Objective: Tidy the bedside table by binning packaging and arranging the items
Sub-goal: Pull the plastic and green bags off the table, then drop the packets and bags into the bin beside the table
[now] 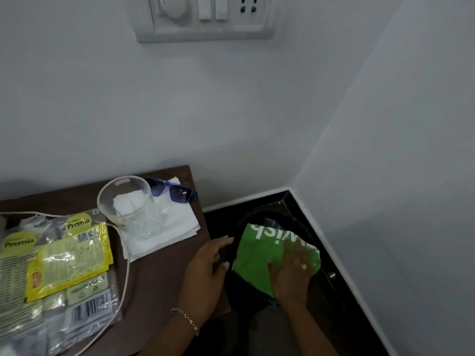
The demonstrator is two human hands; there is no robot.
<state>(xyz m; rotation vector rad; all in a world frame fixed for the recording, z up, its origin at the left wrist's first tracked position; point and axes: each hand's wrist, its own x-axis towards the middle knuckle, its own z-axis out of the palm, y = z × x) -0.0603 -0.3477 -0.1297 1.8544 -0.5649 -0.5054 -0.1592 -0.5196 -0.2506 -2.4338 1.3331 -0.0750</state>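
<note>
A green bag with white lettering [257, 255] lies in the mouth of a black bin [246, 222] on the dark floor right of the table. My right hand [293, 271] rests flat on the green bag, fingers spread. My left hand [208, 265] grips the bin's near rim beside the table edge. On the brown bedside table [159, 273] lie clear and yellow food packets [59, 260], a clear glass [128, 206] standing on white tissues [169, 227], and blue sunglasses [174, 192].
A white cable [123, 273] loops across the table around the packets. A white wall with a switch plate [205, 19] stands behind. The side wall and its skirting close in the corner to the right of the bin.
</note>
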